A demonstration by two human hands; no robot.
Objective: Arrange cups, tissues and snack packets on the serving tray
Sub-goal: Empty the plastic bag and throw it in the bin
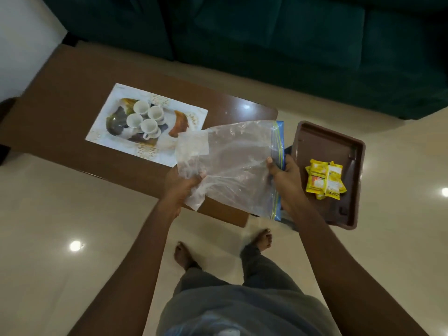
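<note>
I hold a clear zip bag point(232, 161) stretched between both hands above the near right end of the brown table point(60, 93). My left hand point(183, 187) grips its bottom corner, and my right hand point(283, 175) grips its blue and green zip edge. A white tissue point(194, 144) shows inside the bag near the left end. To the right, a brown serving tray point(339, 141) holds several yellow snack packets point(324, 179). Several white cups point(145, 117) stand grouped on a patterned white placemat point(116, 93) on the table.
A dark green sofa point(266, 32) runs along the far side. The floor is glossy cream tile point(72, 226) with light reflections. My bare feet point(184, 255) stand just in front of the table's near edge. Something blue lies under the tray's left edge.
</note>
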